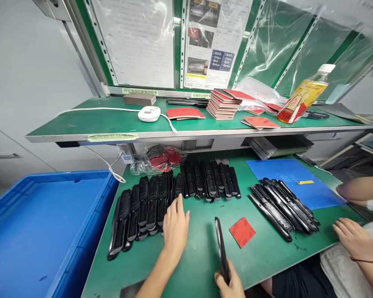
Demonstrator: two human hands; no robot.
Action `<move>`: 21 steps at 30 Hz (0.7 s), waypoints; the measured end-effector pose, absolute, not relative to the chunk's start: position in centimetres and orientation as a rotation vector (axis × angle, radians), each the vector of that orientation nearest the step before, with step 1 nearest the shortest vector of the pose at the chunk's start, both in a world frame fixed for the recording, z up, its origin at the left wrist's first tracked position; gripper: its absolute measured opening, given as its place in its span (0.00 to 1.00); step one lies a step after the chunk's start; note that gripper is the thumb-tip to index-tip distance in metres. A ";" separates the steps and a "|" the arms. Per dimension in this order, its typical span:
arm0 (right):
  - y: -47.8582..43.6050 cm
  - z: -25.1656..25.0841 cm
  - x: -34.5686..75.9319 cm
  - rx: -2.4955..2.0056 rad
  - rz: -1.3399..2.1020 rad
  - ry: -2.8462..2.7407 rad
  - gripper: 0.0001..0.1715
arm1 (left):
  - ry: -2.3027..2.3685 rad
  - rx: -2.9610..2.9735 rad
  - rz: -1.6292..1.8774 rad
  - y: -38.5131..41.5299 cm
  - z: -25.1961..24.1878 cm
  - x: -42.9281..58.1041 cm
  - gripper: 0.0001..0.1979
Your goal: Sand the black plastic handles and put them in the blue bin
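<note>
My right hand (229,282) is closed around the lower end of a long, glossy black plastic shell (220,244), held up with its narrow edge towards me. My left hand (175,223) reaches forward with fingers stretched out, the fingertips at the near end of a black shell (179,184) in the rows; whether they press on it I cannot tell. Stacked shells (143,207) stand left of that hand, and more (209,178) lie behind it. A red square pad (242,232) rests on the green table (199,231), right of the held shell.
Another pile of black shells (286,207) lies at the right, partly on a blue sheet (326,198). A co-worker's hand (354,238) rests at the table's right edge. A blue bin (107,194) stands left. The shelf (112,120) holds red pads (222,105) and a bottle (304,97).
</note>
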State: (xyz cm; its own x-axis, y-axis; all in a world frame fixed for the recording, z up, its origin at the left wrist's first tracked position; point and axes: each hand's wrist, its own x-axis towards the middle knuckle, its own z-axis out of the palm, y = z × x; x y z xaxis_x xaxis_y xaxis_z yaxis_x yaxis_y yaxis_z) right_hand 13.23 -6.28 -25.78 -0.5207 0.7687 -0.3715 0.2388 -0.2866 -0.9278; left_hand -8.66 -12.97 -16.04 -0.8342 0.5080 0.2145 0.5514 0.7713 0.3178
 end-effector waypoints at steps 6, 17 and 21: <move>-6.2 -28.4 13.8 -1.207 1.070 -2.164 0.34 | -2.860 -0.822 -0.193 -7.9 -19.4 -11.2 0.31; -5.9 -29.4 12.7 -1.124 0.500 -2.349 0.25 | -2.757 -0.814 -0.060 -9.5 -21.2 -10.0 0.29; -6.0 -28.7 12.6 -1.151 0.557 -2.365 0.25 | -2.766 -0.798 -0.092 -10.1 -20.8 -8.7 0.28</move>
